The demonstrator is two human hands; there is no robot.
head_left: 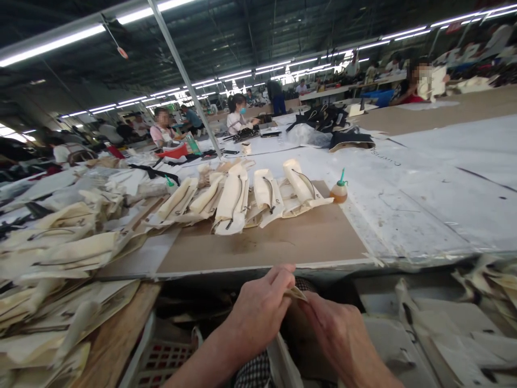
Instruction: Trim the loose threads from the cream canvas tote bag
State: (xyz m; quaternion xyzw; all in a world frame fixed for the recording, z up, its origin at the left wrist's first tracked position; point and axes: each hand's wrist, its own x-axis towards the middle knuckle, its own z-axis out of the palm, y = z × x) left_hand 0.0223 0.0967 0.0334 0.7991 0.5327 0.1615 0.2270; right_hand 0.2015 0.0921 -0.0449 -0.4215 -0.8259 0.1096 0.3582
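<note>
In front of the table's near edge, my left hand [264, 302] is closed, its fingers bent over the edge of a cream-coloured piece [297, 293] of fabric or leather-like sheet. My right hand [337, 326] pinches the same edge from the other side, close to the left fingertips. Most of this piece is hidden behind the hands. Beyond them, on a brown board [258, 250], lies a row of several cream fabric pieces [234, 196], rolled or folded, with dark zipper-like strips. A bottle [339, 188] of amber liquid with a green spout stands at the row's right end.
Stacked cream pieces [76, 248] cover the left side, partly over a wooden board [117, 328]. A white plastic basket [161, 350] sits below, and more cream pieces [456, 328] lie low right. Black pieces [319, 118] and a metal pole [186, 78] stand farther back, with several people beyond.
</note>
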